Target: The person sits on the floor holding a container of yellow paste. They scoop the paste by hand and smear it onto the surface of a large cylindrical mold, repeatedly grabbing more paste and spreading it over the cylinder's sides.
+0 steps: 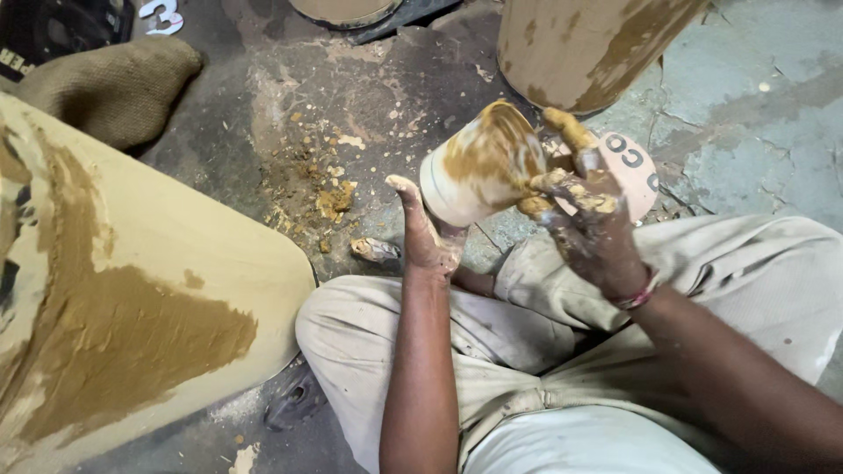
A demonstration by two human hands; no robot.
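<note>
Resting tilted between both hands just above the knees, a small pale cylinder [481, 167] smeared with ochre clay sits a little past centre toward one o'clock in the view, its clay-coated end face turned up and to the right. The left hand [426, 233] supports it from beneath at seven o'clock of the cylinder, palm open and fingers stretched flat against the lower rim, thumb raised, so it props the piece and is not closed round it. The right hand [587, 219] meets it at four o'clock, its clay-caked fingers curled loosely on the end face with the forefinger pointing up; it presses there without clamping.

Below the hands lie the person's folded legs in light trousers [457, 351], filling the six o'clock part. A round disc [634, 167] lies on the floor behind the right hand. At twelve to one o'clock stands a large clay-streaked drum [584, 44]. At eleven o'clock of the cylinder, clay crumbs [320, 189] scatter over the dark floor [755, 114]. A big pale curved form [132, 316] with a broad brown clay patch fills nine o'clock, and a burlap sack [114, 83] lies at ten o'clock.
</note>
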